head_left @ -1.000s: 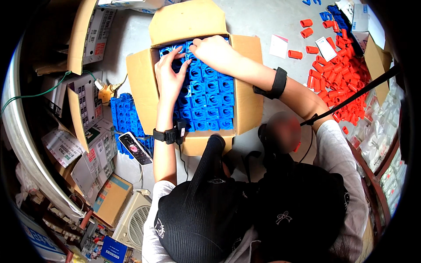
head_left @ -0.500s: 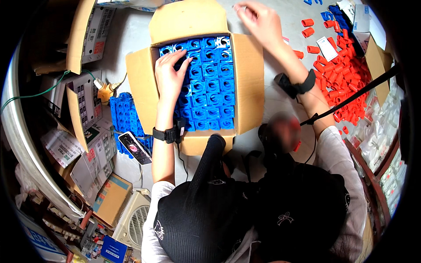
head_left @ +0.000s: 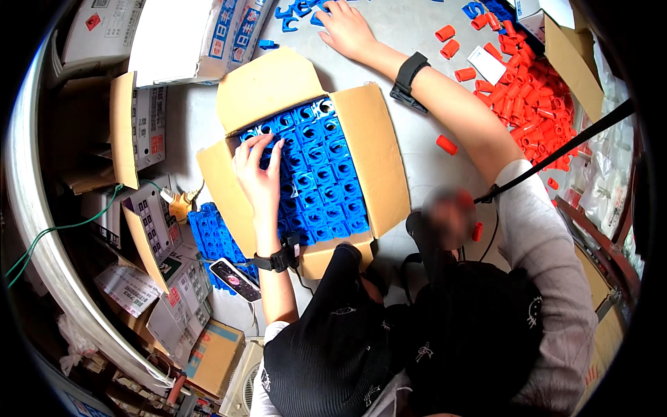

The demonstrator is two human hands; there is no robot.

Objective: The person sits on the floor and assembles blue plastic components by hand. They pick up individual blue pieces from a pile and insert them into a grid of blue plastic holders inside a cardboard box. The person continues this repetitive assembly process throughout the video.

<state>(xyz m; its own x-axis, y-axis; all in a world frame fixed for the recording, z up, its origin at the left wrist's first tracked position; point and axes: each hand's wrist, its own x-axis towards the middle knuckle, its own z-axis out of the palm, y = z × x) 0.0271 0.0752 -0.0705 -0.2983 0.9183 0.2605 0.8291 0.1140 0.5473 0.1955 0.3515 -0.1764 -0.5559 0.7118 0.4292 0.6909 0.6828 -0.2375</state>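
An open cardboard box (head_left: 392,160) holds close rows of blue plastic pipe clips (head_left: 316,177). My left hand (head_left: 258,182) rests over the box's left side, fingers bent and apart from the thumb, tips touching the clips there. Nothing held shows between its fingers. Far ahead, my right hand (head_left: 347,31) reaches down to the floor with its fingers spread, nearest to a few loose blue clips (head_left: 300,8). Its fingertips are at one clip and partly cover it; no grip on it shows.
Red plastic sleeves (head_left: 528,111) lie heaped at the right, with a white card (head_left: 486,64) among them. Blue clips in a stack (head_left: 214,233) and a phone (head_left: 236,278) are left of the box. Cartons (head_left: 174,42) stand far left; a black strap (head_left: 570,149) crosses at right.
My right hand has moved forward and left, down to the loose clips on the floor. My left hand stays at the box's left side. The whole view has shifted and turned.
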